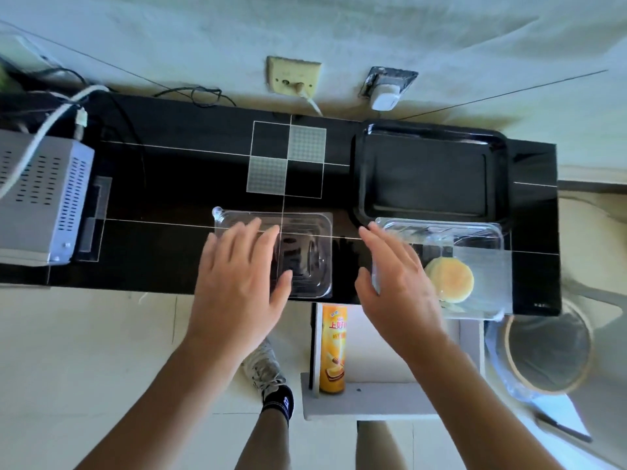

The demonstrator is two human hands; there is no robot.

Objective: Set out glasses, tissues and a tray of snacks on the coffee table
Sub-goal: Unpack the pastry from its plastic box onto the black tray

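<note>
— Where the black counter (pixel 169 184) meets the wall, what is seen around the work?
— A grey vented box (pixel 40 198) is set at the left end, with cables run behind it. Two wall sockets (pixel 293 76) are seen above, each with a plug in it. A bin (pixel 548 354) lined with a bag is placed below the right end, and a white stool (pixel 373 398) stands in front of the counter.
— Is anything in the way?
— The near edge of each clear box is covered by a hand. The left hand (pixel 237 283) is spread flat, fingers straight, over the empty clear box (pixel 305 252); whether it is touched cannot be told. The right hand (pixel 397 283) is held the same way, open, at the left side of the second clear box (pixel 475 266).
— How is the snack seen?
— A stack of round, pale yellow cakes (pixel 449 279) lies in the second box, at the counter's front right. The black tray (pixel 431 171) is set just behind it, bare and glossy.
— Any writing?
— A yellow can (pixel 333 347) stands on the stool; red Chinese characters are printed near its top, only partly legible.
</note>
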